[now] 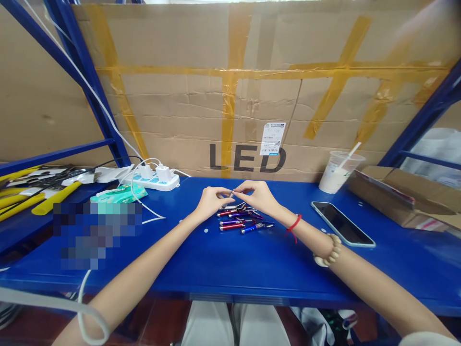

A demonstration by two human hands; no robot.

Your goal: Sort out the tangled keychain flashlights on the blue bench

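Several small metallic pens or torches in red, blue and purple [232,227] lie in a loose group on the blue table [201,269]. Just above and behind them, my left hand [212,201] and my right hand [257,196] meet at the fingertips. The left thumb and fingers pinch a small silvery piece, mostly hidden. My right thumb and index finger close at the other end of it, where the detail is too small to tell. A red string and a beaded bracelet circle my right wrist and forearm.
At the right are a phone [343,224], a cup with a straw [338,174] and an open cardboard box [406,202]. A power strip [156,180], a green packet [120,193], cables and yellow-handled tools [57,198] occupy the left. A large carton [173,110] stands behind.
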